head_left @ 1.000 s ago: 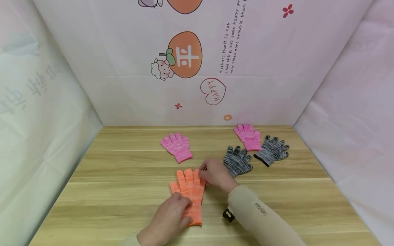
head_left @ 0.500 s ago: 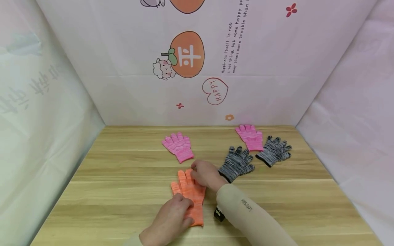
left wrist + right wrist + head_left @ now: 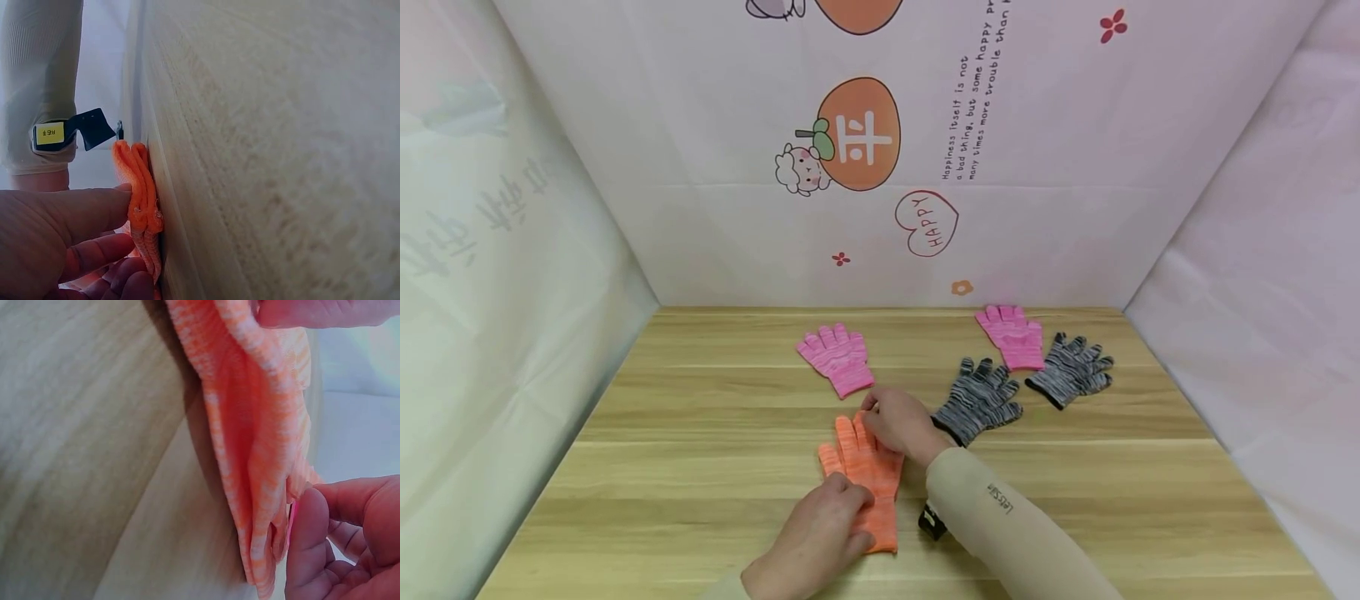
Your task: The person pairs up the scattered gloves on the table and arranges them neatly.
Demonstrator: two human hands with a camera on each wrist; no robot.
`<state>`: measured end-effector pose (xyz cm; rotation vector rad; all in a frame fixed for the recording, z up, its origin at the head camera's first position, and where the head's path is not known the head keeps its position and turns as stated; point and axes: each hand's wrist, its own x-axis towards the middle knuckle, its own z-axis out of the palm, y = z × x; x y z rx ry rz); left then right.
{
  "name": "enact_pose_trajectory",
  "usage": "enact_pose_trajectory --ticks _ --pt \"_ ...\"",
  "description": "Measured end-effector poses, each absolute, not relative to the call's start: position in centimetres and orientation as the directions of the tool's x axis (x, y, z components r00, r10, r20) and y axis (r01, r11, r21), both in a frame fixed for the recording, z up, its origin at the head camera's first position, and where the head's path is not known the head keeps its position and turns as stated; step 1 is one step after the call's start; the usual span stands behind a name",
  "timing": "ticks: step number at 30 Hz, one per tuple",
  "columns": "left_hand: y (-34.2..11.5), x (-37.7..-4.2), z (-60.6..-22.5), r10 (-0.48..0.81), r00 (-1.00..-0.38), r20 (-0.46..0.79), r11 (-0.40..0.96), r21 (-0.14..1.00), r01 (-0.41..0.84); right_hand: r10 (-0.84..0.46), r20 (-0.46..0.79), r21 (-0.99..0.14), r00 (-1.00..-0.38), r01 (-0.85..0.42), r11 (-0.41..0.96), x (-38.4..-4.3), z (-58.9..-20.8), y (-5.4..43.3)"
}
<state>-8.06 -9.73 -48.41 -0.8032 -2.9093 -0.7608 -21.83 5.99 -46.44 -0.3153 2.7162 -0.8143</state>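
An orange knit glove (image 3: 877, 482) lies palm-flat on the wooden table, fingers pointing away and cuff nearest me. From the side, in the left wrist view, its orange cuff edge (image 3: 139, 181) shows stacked layers. My left hand (image 3: 820, 525) rests on the lower palm and cuff, fingers loosely bent, thumb tip pressing the fabric. My right hand (image 3: 901, 423) reaches across to the far end and pinches a fingertip of the glove between thumb and index finger, covering the glove's right-hand fingers. The right wrist view shows this pinch by the right hand (image 3: 344, 540) close up.
A pink glove (image 3: 837, 358) lies behind the orange one. Farther right are another pink glove (image 3: 1013, 337) and two grey-black striped gloves, one nearer (image 3: 976, 402) and one at the far right (image 3: 1071, 369). A white printed wall (image 3: 1037, 233) stands along the table's back edge.
My right hand has shifted left along the orange glove's fingertips, from the rightmost finger toward the middle. My left hand stays on the cuff area.
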Motion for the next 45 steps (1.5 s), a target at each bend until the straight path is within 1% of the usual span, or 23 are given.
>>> enact_pose_trajectory --ticks 6,12,18,26,28,33,41,45 --pt "-9.6 -8.0 -48.4 0.474 -0.869 0.141 0.756 0.441 0.484 -0.280 -0.211 -0.578 -0.937 -0.112 0.809 -22.0 -46.8 5.9" --pt "-9.5 -8.0 -48.3 0.473 -0.870 0.138 0.761 0.433 0.483 -0.286 -0.188 -0.582 -0.940 -0.128 0.803 -22.1 -46.6 6.4" --pt "-9.5 -8.1 -48.1 0.465 -0.882 0.080 0.773 0.449 0.448 -0.257 -0.155 -0.588 -0.954 -0.120 0.800 -22.6 -45.9 8.1" --pt "-9.6 -8.2 -48.1 0.464 -0.884 0.061 0.775 0.455 0.438 -0.266 -0.184 -0.480 -0.946 -0.149 0.865 -22.9 -45.7 9.7" --pt "-9.6 -8.2 -48.1 0.463 -0.885 0.059 0.777 0.454 0.437 -0.271 -0.189 -0.467 -0.944 -0.156 0.870 -22.8 -45.8 9.8" --pt "-9.6 -8.2 -48.1 0.467 -0.882 0.060 0.777 0.449 0.441 -0.276 -0.196 -0.483 -0.941 -0.152 0.862 -22.6 -46.0 9.8" --pt "-9.6 -8.1 -48.0 0.474 -0.879 0.049 0.774 0.452 0.443 -0.273 -0.218 -0.472 -0.937 -0.144 0.870 -22.7 -46.2 9.6" --pt "-9.6 -8.0 -47.8 0.481 -0.873 0.077 0.766 0.448 0.461 -0.267 -0.225 -0.493 -0.937 -0.127 0.861 -22.7 -46.0 9.5"
